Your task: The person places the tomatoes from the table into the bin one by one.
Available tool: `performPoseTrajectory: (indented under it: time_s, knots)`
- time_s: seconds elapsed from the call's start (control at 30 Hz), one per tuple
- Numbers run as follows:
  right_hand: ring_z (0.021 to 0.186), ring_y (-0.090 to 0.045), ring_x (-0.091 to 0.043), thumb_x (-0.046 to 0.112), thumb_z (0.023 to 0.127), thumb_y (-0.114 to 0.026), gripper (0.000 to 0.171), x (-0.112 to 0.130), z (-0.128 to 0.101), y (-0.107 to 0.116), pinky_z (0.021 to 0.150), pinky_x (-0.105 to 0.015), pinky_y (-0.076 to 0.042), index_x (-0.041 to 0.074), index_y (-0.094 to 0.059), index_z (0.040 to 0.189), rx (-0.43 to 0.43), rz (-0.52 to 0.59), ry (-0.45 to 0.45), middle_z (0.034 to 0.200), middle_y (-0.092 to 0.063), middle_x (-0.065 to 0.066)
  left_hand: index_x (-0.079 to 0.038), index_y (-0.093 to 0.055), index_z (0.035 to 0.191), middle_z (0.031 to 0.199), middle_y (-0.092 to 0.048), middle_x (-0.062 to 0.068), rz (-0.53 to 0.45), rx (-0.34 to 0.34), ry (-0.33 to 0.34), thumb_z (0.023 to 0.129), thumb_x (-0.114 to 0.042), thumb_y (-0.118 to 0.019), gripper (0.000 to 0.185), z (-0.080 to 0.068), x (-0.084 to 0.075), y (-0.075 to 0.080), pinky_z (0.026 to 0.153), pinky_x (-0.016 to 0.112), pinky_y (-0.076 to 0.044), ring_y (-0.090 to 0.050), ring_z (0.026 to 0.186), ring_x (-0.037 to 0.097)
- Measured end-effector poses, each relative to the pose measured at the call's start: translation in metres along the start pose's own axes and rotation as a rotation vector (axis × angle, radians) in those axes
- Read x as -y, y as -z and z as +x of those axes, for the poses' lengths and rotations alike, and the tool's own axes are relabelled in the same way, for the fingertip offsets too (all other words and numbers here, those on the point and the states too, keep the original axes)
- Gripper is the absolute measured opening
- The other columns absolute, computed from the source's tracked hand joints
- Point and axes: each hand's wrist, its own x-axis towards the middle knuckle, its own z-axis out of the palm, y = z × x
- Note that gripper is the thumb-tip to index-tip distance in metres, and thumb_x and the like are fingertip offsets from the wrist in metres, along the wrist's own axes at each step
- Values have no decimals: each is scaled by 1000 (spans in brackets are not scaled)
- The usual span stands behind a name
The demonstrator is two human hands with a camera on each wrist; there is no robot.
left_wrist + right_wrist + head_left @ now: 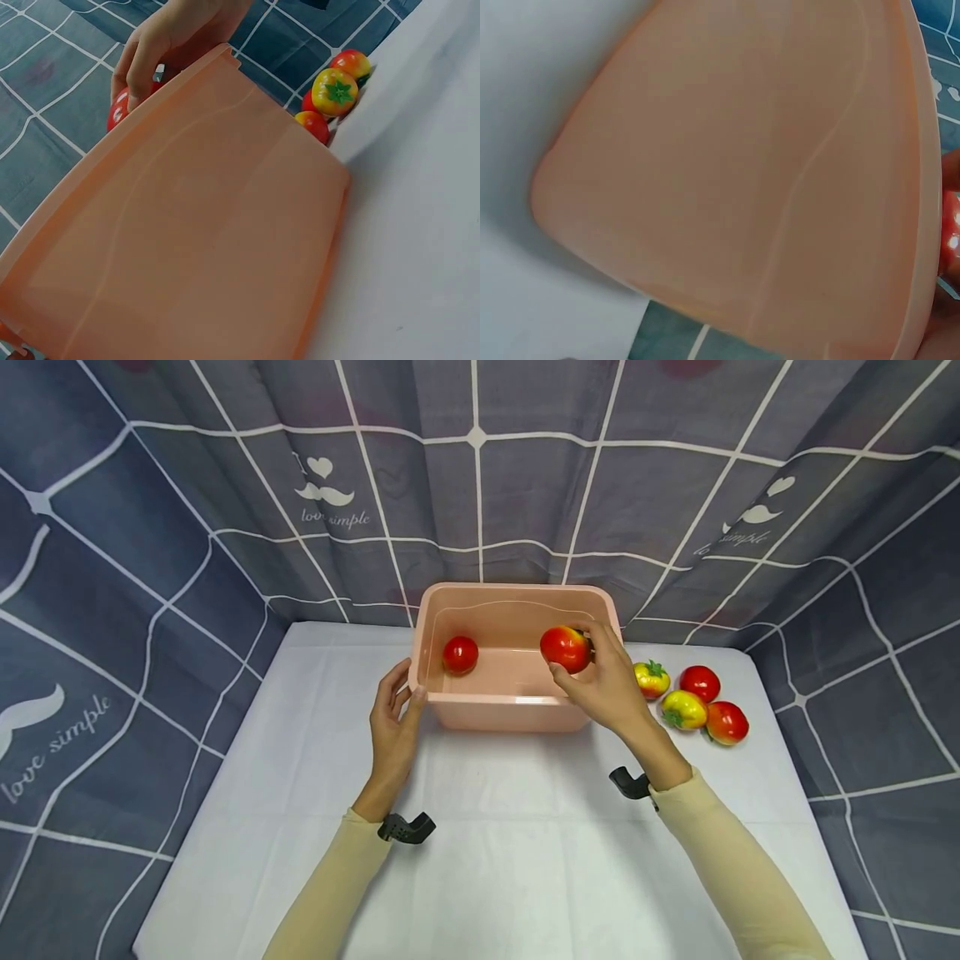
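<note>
The right hand (607,685) grips a red tomato (566,648) over the pink tub (517,710) at centre frame; 1 tomato (460,655) lies inside. The left hand (393,722), fingers straight, steadies the tub's left corner. Likely next: lower and release.

I am looking at a staged recording corner rather than a lived-in room; a grey checked cloth (480,485) printed "love simple" is hanging as backdrop on three sides; a white sheet is covering the table (510,860); toy-like tomatoes (693,702) are lying there.
</note>
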Motion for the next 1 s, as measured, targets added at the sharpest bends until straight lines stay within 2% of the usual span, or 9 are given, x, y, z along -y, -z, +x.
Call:
performPoseTrajectory:
  time_s: [0.13,0.3,0.43,0.63,0.83,1.0]
  knots:
    - [126,-61,-31,18,88,-84,65,3,9,-3,105,-55,-61,7,-53,145,77,-14,1,142,-60,-13,-19,-48,160,160,-50,3,1,-2,1,107,-16,-68,56,0,0,0,109,16,-57,-57,141,30]
    - [137,-53,-33,15,88,-82,67,6,18,-9,114,-56,-57,6,-50,145,184,-50,-16,147,-53,-14,-20,-49,160,161,-50,3,6,-5,5,108,-13,-66,55,-1,0,0,109,15,-56,-57,141,30]
    - [142,-46,-34,17,88,-82,67,9,23,-14,115,-58,-56,6,-49,146,228,-107,-25,148,-52,-15,-20,-49,160,162,-49,4,7,-4,5,108,-11,-66,55,-1,1,-1,109,15,-56,-56,142,31]
    - [137,-52,-36,22,91,-81,68,13,28,-20,115,-56,-56,7,-48,148,237,-111,-32,149,-54,-16,-20,-48,160,162,-49,5,3,-7,3,107,-18,-69,57,-2,2,0,109,15,-56,-56,144,35]
    - [128,-65,-39,21,94,-81,67,16,30,-23,117,-53,-57,4,-48,150,228,-12,-43,145,-56,-18,-19,-47,161,162,-49,5,8,-2,6,107,-19,-69,58,-2,2,-1,109,15,-56,-56,144,33]
    - [129,-65,-38,18,94,-82,67,16,29,-21,117,-52,-57,5,-48,150,221,18,-34,145,-55,-18,-21,-48,160,163,-49,3,21,-5,11,107,-22,-69,57,-2,0,-1,110,15,-55,-55,145,33]
